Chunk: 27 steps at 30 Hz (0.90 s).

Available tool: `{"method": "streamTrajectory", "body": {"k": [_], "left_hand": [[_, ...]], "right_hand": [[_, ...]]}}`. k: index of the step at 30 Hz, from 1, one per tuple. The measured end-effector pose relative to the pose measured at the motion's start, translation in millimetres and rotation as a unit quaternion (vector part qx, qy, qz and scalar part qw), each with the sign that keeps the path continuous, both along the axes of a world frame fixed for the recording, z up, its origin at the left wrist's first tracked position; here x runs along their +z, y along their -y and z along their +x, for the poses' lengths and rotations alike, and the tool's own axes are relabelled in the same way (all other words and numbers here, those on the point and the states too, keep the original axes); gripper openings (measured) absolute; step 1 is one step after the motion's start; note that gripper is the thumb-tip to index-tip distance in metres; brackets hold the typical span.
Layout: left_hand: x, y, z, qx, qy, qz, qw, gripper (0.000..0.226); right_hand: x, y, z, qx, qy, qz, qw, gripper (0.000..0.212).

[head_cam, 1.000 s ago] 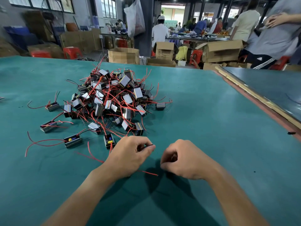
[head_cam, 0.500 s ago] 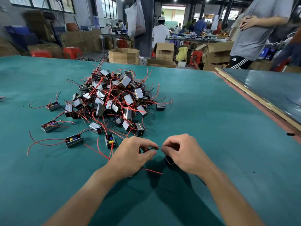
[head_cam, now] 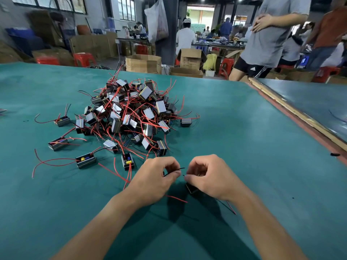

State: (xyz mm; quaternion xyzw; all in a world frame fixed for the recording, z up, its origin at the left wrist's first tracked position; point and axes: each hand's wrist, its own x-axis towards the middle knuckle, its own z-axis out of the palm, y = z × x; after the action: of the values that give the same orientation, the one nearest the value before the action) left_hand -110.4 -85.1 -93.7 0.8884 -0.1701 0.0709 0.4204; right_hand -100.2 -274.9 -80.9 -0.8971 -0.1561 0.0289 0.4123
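Module (head_cam: 191, 188), small black box with wire leads, held just above green table (head_cam: 234, 132), close before the person.
Right hand (head_cam: 210, 177) curls over the box, hiding most of it beneath the palm, likely to steady it. Its thumb and forefinger are closed together, but whether they nip a wire end is too small to tell. Left hand (head_cam: 155, 182) pinches thin black lead (head_cam: 173, 171) between thumb and forefinger, held level toward the right hand, probably for straightening or twisting. Red lead (head_cam: 176, 198) trails loose below onto the cloth. Open-topped unit (head_cam: 128, 161) lies just beyond the left hand. Tangled heap of like units (head_cam: 131, 115) sits farther back, within reach for the next pick.
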Motion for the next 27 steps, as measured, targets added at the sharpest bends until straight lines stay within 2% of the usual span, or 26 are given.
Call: {"method": "streamTrajectory", "body": {"k": [3,7,11,13,18,24,27], "left_hand": [[0.1,1.1,-1.1,0.0,-0.007,-0.014,1.0,0.023],[0.3,2.0,-0.7,0.013,-0.04,-0.033,0.999,0.023],[3.8,-0.3,1.2,0.016,-0.089,-0.121,0.989,0.012],[5.6,-1.2,1.7,0.021,-0.103,-0.154,0.982,0.016],[4.4,-1.6,2.2,0.043,-0.126,-0.147,0.98,0.018],[4.4,-2.2,0.3,0.022,-0.127,-0.153,0.98,0.011],[5.2,-3.0,-0.1,0.016,-0.132,-0.154,0.979,0.011]], "right_hand": [[-0.3,-0.4,-0.3,0.019,-0.01,0.002,1.0,0.012],[-1.0,-2.0,0.0,0.022,0.008,-0.018,1.0,0.017],[-3.6,-2.1,0.6,0.005,0.007,-0.001,1.0,0.014],[-4.9,-2.7,1.2,-0.006,0.006,0.013,1.0,0.012],[-6.3,-4.3,1.5,-0.019,-0.023,0.033,0.999,0.015],[-6.1,-6.4,-0.2,-0.026,-0.072,0.114,0.99,0.025],[-5.4,-6.5,-0.7,-0.036,-0.077,0.122,0.989,0.015]]}}
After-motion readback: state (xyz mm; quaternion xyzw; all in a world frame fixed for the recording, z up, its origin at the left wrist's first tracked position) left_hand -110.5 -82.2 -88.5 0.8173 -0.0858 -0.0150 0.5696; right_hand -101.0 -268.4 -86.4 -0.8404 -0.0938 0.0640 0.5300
